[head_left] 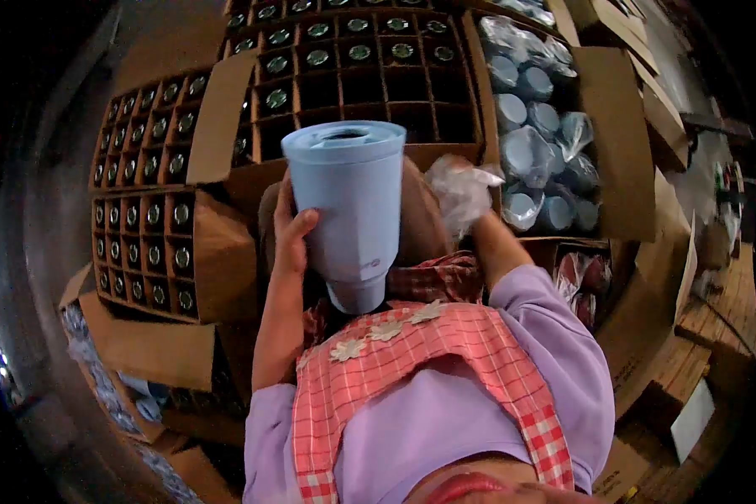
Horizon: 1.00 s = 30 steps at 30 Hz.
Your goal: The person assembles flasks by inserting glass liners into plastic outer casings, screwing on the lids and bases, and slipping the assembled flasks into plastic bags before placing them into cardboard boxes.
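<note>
A light blue tumbler with a lid (353, 202) stands upright in front of my chest. My left hand (292, 223) is wrapped round its left side, the thumb lying on the front. To the right of the tumbler, my right hand (466, 202) is closed on a crumpled clear plastic bag (462, 191), which covers most of its fingers. Beyond the tumbler is a divided cardboard box (353, 153) with bottle-like items in its back cells and dark, empty-looking cells nearer me. At the right, an open box holds blue-lidded items in clear plastic (529, 155).
Two divided boxes of bottle-like items (147, 134) (143, 252) stand at the left. An open box with dark red wrapped items (581, 281) is at the right. Cardboard flaps (617, 143) stick up around the boxes. Wooden pallets (731, 294) lie at the far right.
</note>
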Each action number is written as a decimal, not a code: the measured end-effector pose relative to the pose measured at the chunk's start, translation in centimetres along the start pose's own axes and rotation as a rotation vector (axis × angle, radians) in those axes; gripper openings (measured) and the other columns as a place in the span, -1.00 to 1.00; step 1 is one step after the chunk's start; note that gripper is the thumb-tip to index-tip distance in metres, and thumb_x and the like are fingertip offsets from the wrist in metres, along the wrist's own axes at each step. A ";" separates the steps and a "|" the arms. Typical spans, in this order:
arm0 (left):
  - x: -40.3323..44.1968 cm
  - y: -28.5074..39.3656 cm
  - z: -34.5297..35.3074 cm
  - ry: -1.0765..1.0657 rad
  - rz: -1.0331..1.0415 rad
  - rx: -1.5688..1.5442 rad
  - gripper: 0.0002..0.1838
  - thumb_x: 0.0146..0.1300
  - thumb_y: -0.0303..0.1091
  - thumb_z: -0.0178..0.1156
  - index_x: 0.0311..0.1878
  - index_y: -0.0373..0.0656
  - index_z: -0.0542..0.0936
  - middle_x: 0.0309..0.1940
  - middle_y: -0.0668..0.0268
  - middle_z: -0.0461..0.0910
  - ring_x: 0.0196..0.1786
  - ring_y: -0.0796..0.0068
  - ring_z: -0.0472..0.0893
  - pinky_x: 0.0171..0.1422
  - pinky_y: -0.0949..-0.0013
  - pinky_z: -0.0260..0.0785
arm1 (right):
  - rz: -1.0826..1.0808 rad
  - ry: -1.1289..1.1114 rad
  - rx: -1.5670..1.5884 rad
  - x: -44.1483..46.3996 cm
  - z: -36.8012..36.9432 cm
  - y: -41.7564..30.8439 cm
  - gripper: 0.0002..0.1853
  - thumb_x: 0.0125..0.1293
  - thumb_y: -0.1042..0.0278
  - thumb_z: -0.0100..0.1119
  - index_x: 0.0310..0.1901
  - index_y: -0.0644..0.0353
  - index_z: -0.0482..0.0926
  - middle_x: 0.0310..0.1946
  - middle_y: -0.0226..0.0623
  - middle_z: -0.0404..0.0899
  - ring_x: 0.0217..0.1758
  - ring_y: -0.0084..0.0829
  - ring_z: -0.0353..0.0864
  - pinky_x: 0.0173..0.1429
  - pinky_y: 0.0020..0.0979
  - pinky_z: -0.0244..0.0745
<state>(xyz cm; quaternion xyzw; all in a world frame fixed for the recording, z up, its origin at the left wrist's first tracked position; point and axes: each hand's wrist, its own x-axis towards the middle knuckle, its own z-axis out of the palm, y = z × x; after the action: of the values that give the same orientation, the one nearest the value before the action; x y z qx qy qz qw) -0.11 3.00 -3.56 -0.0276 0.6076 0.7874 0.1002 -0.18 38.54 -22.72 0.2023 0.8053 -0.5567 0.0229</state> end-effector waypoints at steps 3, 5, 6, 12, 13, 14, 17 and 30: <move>-0.1 -0.3 -0.4 0.001 -0.001 0.010 0.05 -0.26 0.13 0.39 0.34 -0.13 0.21 0.16 0.24 0.36 0.18 0.32 0.36 0.27 0.25 0.17 | 0.063 0.035 -0.019 -4.2 3.3 2.8 -0.69 0.21 0.24 0.08 -0.07 0.22 0.51 -0.22 -0.29 0.56 -0.29 -0.34 0.54 -0.19 -0.34 0.46; -0.1 -0.1 -0.3 0.003 0.011 0.039 0.05 -0.24 0.12 0.39 0.34 -0.14 0.20 0.15 0.25 0.36 0.16 0.33 0.38 0.26 0.26 0.19 | 0.043 0.030 0.003 -3.4 2.3 2.7 -0.68 0.21 0.23 0.08 -0.06 0.21 0.51 -0.20 -0.29 0.56 -0.27 -0.34 0.54 -0.17 -0.34 0.46; -0.1 0.0 -0.1 -0.013 0.012 0.038 0.05 -0.22 0.11 0.39 0.35 -0.14 0.19 0.15 0.26 0.37 0.16 0.35 0.38 0.24 0.27 0.20 | 0.012 0.010 0.020 -2.3 0.0 1.6 -0.68 0.21 0.22 0.08 -0.05 0.21 0.51 -0.20 -0.28 0.56 -0.26 -0.34 0.54 -0.17 -0.33 0.45; -0.2 1.0 2.5 -0.006 -0.006 0.046 0.03 -0.18 0.04 0.40 0.37 -0.13 0.16 0.13 0.29 0.38 0.15 0.39 0.39 0.19 0.29 0.26 | -0.112 -0.210 -0.094 0.9 -7.4 -3.5 -0.64 0.21 0.19 0.09 -0.01 0.19 0.50 -0.14 -0.28 0.56 -0.20 -0.32 0.55 -0.12 -0.33 0.45; -0.3 0.9 2.6 -0.016 -0.024 0.045 0.03 -0.18 0.04 0.40 0.37 -0.11 0.16 0.14 0.28 0.38 0.15 0.38 0.39 0.20 0.28 0.26 | -0.083 -0.257 -0.151 1.9 -7.9 -4.1 -0.63 0.21 0.19 0.09 0.00 0.19 0.50 -0.13 -0.28 0.56 -0.19 -0.32 0.55 -0.11 -0.33 0.44; -0.2 0.8 2.7 -0.024 -0.045 0.046 0.03 -0.18 0.03 0.40 0.37 -0.10 0.15 0.14 0.28 0.38 0.15 0.37 0.39 0.21 0.27 0.25 | -0.002 -0.305 -0.213 3.0 -8.2 -4.3 -0.62 0.21 0.18 0.09 0.01 0.18 0.50 -0.12 -0.27 0.56 -0.18 -0.32 0.55 -0.10 -0.33 0.44; 0.0 0.5 2.7 -0.039 -0.022 0.055 0.01 -0.17 0.00 0.40 0.38 -0.07 0.15 0.14 0.26 0.38 0.16 0.35 0.40 0.24 0.28 0.23 | 0.038 -0.660 -0.771 6.3 -9.0 -7.1 -0.65 0.13 0.23 0.15 -0.06 0.20 0.55 -0.27 -0.25 0.60 -0.26 -0.39 0.56 -0.17 -0.33 0.44; -2.3 -0.3 1.8 -0.089 -0.004 0.192 0.06 -0.22 -0.12 0.40 0.40 -0.10 0.09 0.20 0.16 0.34 0.23 0.25 0.34 0.30 0.29 0.17 | -0.783 -0.316 -0.579 -7.0 2.0 -30.9 -0.41 0.00 -0.10 0.29 -0.04 0.20 0.57 -0.24 -0.08 0.59 -0.16 -0.13 0.59 -0.02 -0.23 0.46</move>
<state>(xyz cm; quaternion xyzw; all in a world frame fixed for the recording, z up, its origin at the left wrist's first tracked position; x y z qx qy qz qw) 2.36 4.51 -3.00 0.0159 0.6752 0.7258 0.1308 -4.98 25.44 5.78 -0.2159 0.9287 -0.3014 -0.0105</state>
